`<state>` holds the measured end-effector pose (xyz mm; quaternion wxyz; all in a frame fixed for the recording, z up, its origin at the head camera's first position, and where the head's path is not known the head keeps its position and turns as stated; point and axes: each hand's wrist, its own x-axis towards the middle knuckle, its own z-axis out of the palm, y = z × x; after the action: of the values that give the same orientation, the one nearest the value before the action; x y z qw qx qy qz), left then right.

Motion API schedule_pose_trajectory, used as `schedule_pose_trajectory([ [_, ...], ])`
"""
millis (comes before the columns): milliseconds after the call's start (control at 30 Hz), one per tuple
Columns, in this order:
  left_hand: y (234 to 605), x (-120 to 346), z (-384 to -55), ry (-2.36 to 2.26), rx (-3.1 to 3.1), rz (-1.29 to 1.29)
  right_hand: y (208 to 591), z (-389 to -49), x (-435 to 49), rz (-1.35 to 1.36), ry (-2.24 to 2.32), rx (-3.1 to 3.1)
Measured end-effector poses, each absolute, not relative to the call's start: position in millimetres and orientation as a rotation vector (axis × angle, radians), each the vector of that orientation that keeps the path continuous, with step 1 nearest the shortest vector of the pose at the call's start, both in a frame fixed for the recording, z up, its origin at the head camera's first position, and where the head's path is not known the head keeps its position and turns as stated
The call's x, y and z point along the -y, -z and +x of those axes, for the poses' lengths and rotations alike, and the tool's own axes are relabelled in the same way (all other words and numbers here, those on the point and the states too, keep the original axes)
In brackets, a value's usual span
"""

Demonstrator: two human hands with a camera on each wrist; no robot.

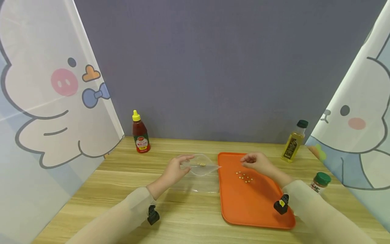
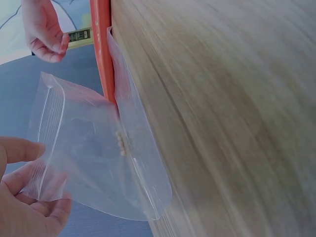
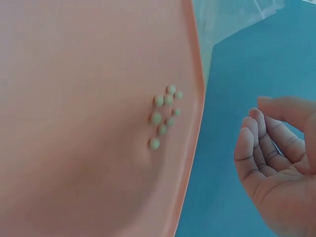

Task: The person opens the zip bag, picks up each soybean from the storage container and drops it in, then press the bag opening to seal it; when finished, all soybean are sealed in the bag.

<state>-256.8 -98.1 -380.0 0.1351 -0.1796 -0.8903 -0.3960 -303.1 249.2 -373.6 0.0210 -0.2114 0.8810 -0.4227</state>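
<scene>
Wooden table (image 1: 195, 217), lower frame: left hand (image 1: 177, 166), thumb and fingers parted, holds a bag (image 1: 196, 179) by its rim, sensibly: likely light, limp; right hand (image 1: 256, 162) half-curled, contents unclear.

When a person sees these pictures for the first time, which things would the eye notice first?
Probably the bright orange tray, right of centre on the table, with small pale balls scattered on it. To its left, the left hand holds a clear zip bag with similar balls inside. Then perhaps the red ketchup bottle, yellow-capped and upright at the back left.
</scene>
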Motion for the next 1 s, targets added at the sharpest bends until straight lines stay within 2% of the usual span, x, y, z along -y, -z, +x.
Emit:
schedule_pose_trajectory([
  [567, 382.1, 98.6, -257.5, 1.143, 2.573, -0.522, 387.6, -298.4, -286.8, -0.646, 1.210, -2.544],
  [1000, 381.4, 98.5, -256.8, 1.154, 2.579, -0.521, 399.6, -292.1, -287.1, -0.605, 1.177, -2.557],
])
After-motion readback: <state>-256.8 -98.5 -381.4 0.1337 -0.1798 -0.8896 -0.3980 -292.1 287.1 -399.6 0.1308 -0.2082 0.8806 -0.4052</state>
